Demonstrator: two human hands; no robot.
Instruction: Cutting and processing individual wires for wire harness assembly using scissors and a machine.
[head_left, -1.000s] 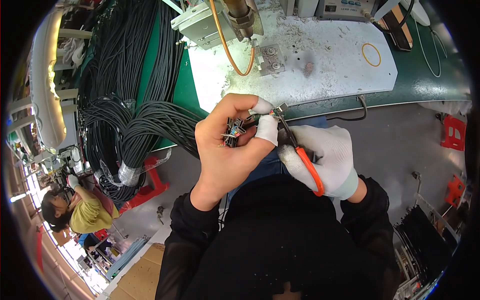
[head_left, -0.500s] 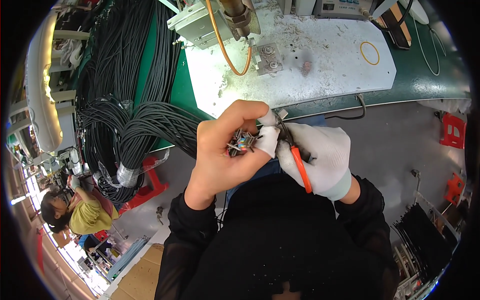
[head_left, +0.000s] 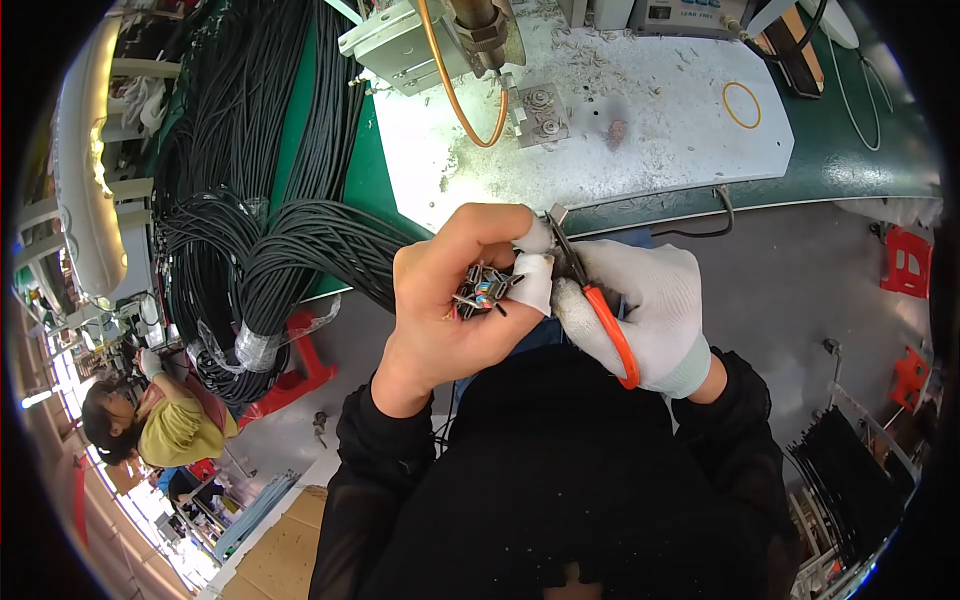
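Close in front of me, my left hand point(head_left: 440, 305) is bare apart from white covers on the thumb and forefinger. Its curled fingers hold a bunch of small metal connectors point(head_left: 483, 288) with bits of coloured wire among them. A small pale metal piece point(head_left: 558, 212) shows by the left forefinger tip, at the jaws of the pliers. My right hand point(head_left: 645, 310), in a white glove, is closed round these orange-handled pliers point(head_left: 613, 335). Their dark jaws point up toward the left fingertips. Whether the jaws grip the piece, I cannot tell.
Beyond my hands a white board point(head_left: 640, 110) lies on the green bench, strewn with scraps. A press-like machine point(head_left: 480, 40) with an orange tube stands on it, near a yellow ring point(head_left: 741, 105). Bundled black cables point(head_left: 310, 245) hang over the bench edge at left. A person point(head_left: 165, 420) works far left.
The pliers' orange handle has swung slightly outward to the right, and the jaws show more clearly beside the small metal piece. My left hand keeps its hold on the connectors.
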